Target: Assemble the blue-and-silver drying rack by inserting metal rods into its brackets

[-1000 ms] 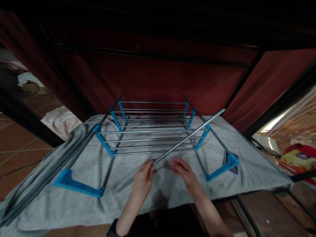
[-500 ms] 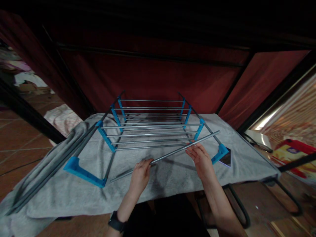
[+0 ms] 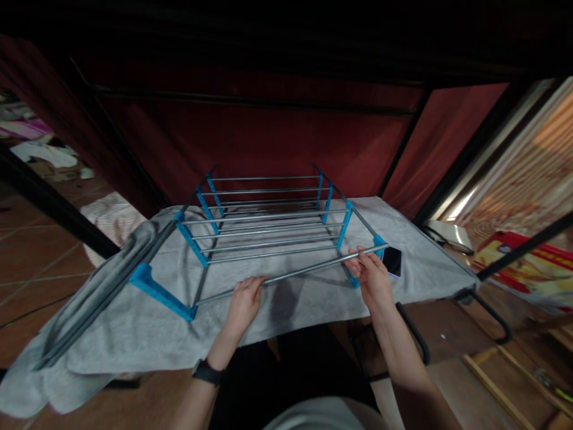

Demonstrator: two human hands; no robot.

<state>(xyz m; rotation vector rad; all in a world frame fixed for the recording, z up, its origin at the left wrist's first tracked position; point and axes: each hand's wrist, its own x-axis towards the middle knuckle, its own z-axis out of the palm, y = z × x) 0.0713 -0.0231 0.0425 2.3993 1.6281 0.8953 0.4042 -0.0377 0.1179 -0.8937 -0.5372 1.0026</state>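
Observation:
A grey metal rod (image 3: 304, 270) slants across the front of a rack (image 3: 268, 218) with blue plastic brackets and several rods. My left hand (image 3: 246, 298) is closed around it left of its middle. With bent fingers my right hand (image 3: 369, 276) grips it near the right end. The rod's left end is at the lower end of the front left blue bracket (image 3: 161, 297); whether it sits inside I cannot tell. Its right end passes over the top of the front right blue bracket (image 3: 379, 243), which my right hand partly hides.
The rack lies on a grey blanket (image 3: 134, 352) over a table. Several grey tubes (image 3: 102, 292) lie along the left. A phone (image 3: 393, 261) is right of the rack. Dark red cloth (image 3: 259, 137) hangs behind, and a red and yellow bag (image 3: 523, 263) is at the right.
The rod has become less slanted, its left end rising to the left bracket and its right end now over the right bracket. Both hands still hold it. The view has shifted slightly.

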